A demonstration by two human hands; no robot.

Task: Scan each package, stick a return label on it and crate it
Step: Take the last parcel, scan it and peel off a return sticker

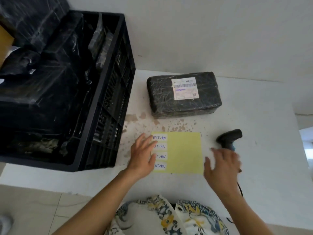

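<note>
Both grips lie open: left hand (144,156) touching the label sheet (184,152), right hand (221,165) holding nothing.

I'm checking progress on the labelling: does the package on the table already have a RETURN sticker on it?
No. The package carries only its printed barcode label, and four RETURN stickers remain on the yellow sheet.

Crate (108,92) left; package (183,94) behind label sheet (184,153); scanner (229,137) right of sheet.
</note>
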